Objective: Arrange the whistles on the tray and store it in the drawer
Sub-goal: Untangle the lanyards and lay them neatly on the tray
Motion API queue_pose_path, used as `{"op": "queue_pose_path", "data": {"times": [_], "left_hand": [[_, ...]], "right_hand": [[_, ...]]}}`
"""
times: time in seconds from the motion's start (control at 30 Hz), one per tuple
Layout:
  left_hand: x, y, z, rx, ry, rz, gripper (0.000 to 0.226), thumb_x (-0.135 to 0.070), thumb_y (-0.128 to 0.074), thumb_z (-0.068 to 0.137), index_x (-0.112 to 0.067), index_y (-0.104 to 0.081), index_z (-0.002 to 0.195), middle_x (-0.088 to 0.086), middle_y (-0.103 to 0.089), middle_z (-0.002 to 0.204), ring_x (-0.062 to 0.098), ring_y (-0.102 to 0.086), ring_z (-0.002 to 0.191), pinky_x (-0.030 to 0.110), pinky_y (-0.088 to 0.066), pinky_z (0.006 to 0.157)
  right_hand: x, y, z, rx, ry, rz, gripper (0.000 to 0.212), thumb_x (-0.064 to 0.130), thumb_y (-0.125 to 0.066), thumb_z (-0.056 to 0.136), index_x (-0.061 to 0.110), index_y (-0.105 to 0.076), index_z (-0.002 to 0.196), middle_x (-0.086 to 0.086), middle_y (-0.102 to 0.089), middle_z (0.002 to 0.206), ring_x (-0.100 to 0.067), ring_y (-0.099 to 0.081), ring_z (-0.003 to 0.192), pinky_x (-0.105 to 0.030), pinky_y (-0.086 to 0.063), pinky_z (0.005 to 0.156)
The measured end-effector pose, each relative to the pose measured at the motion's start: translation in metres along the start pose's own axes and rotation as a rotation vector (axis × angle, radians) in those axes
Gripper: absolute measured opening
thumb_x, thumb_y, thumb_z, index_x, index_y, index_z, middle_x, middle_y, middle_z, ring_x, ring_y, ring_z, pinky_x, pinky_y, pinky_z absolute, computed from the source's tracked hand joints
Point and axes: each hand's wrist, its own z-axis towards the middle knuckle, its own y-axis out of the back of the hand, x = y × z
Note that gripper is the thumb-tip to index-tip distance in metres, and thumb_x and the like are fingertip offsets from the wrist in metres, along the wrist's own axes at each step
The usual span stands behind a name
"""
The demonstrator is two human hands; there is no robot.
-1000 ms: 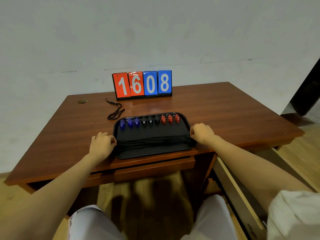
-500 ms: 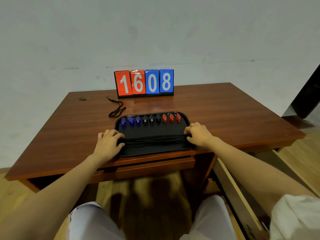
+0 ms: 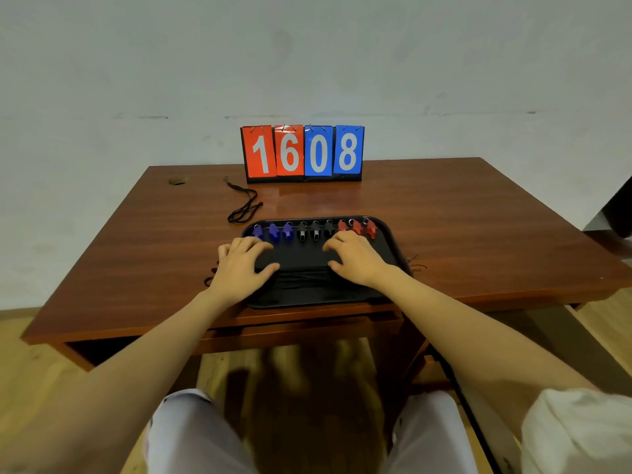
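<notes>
A black tray lies at the desk's front edge. Along its far side stands a row of whistles: three blue whistles, three black whistles, three red whistles. Their black cords are bunched across the tray's near half. My left hand rests flat on the tray's left part, fingers spread, fingertips near the blue whistles. Over the tray's right part lies my right hand, fingers spread, fingertips close to the first red whistle. Neither hand holds anything.
A red and blue scoreboard reading 1608 stands at the desk's back. A loose black lanyard lies behind the tray on the left. A drawer front sits under the desk edge. Another drawer stands pulled out at the lower right.
Both hands moved from the tray's left and right edges inward onto its surface, toward the whistle row. The tray stayed in place.
</notes>
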Motion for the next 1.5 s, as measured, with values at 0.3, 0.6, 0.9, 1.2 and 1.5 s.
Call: {"op": "queue_pose_path", "data": {"times": [0.3, 0.6, 0.9, 1.2, 1.5], "left_hand": [[0.049, 0.013, 0.072, 0.09, 0.306, 0.007, 0.03, -0.02, -0.046, 0.095, -0.018, -0.058, 0.123, 0.008, -0.05, 0.13, 0.028, -0.041, 0.124, 0.043, -0.031, 0.103], [0.106, -0.01, 0.134, 0.195, 0.342, -0.067, 0.036, -0.018, -0.045, 0.096, -0.019, -0.053, 0.131, 0.006, -0.048, 0.135, 0.027, -0.042, 0.126, 0.041, -0.038, 0.105], [0.134, -0.041, 0.159, 0.248, 0.166, -0.045, 0.035, -0.026, -0.049, 0.096, -0.021, -0.055, 0.13, 0.003, -0.05, 0.139, 0.029, -0.044, 0.126, 0.042, -0.04, 0.1], [0.171, -0.023, 0.148, 0.12, 0.334, 0.105, 0.037, 0.002, -0.048, 0.082, -0.015, -0.061, 0.112, 0.006, -0.045, 0.138, 0.028, -0.033, 0.133, 0.04, -0.026, 0.104], [0.125, -0.048, 0.157, 0.284, 0.219, 0.035, 0.039, -0.03, -0.045, 0.097, -0.016, -0.047, 0.134, 0.006, -0.044, 0.141, 0.028, -0.038, 0.131, 0.043, -0.03, 0.107]], "right_hand": [[0.039, 0.002, 0.111, 0.063, 0.038, 0.058, 0.034, 0.019, -0.047, 0.096, 0.012, -0.052, 0.129, -0.01, -0.05, 0.131, -0.028, -0.044, 0.122, -0.043, -0.041, 0.101], [0.036, -0.007, 0.227, 0.241, -0.023, 0.083, 0.048, 0.007, -0.043, 0.095, 0.019, -0.042, 0.141, -0.009, -0.044, 0.142, -0.028, -0.041, 0.13, -0.045, -0.04, 0.105], [0.055, -0.034, 0.297, 0.385, 0.184, -0.068, 0.06, 0.002, -0.034, 0.096, 0.026, -0.023, 0.15, 0.002, -0.012, 0.161, -0.026, -0.011, 0.147, -0.051, -0.022, 0.115], [0.026, -0.038, 0.296, 0.312, 0.145, -0.065, 0.042, 0.027, -0.053, 0.092, 0.019, -0.047, 0.132, -0.007, -0.048, 0.128, -0.027, -0.048, 0.118, -0.042, -0.047, 0.094], [0.001, -0.038, 0.271, 0.246, 0.068, -0.179, 0.036, 0.009, -0.04, 0.096, 0.014, -0.045, 0.132, -0.01, -0.046, 0.135, -0.029, -0.039, 0.124, -0.04, -0.035, 0.099]]}}
